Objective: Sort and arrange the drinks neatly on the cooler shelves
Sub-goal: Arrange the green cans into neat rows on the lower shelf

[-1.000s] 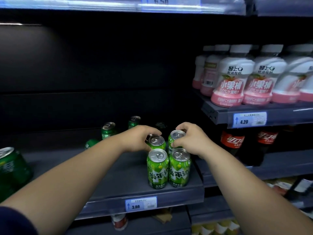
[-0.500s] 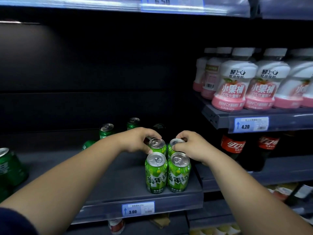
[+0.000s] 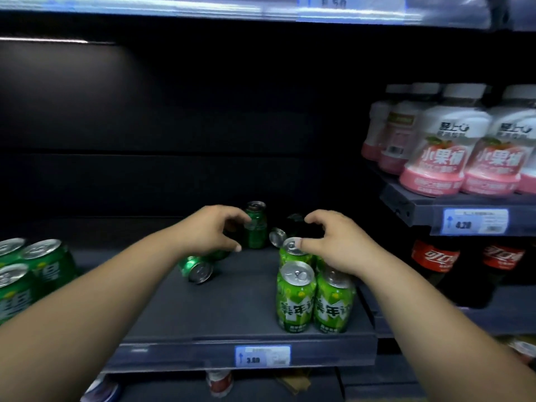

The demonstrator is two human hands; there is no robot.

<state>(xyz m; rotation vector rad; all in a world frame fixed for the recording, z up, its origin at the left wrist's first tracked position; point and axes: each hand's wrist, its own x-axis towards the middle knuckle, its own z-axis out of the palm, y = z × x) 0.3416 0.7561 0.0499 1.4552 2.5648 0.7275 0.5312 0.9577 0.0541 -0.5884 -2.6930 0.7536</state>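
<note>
Several light green cans stand in a tight block on the dark shelf [image 3: 179, 320]: two in front [image 3: 295, 297] [image 3: 335, 303] and one behind [image 3: 293, 252]; a further one is hidden under my right wrist. My right hand [image 3: 339, 242] hovers over the rear of the block with fingers apart, its thumb at the rear can's rim, arched over a dark can lying on its side [image 3: 280, 236]. My left hand [image 3: 211, 230] is open and curled beside an upright dark green can [image 3: 255, 227], above a dark green can lying on its side [image 3: 198, 268].
More green cans [image 3: 32, 271] stand at the shelf's left end. Pink-and-white bottles [image 3: 443, 158] fill a higher shelf on the right, with cola bottles [image 3: 435, 262] below them. A price tag [image 3: 262, 356] sits on the shelf's front lip.
Both hands have come off the rear light green cans. My left hand has moved left and back toward the dark green cans. My right hand has opened and lifted slightly.
</note>
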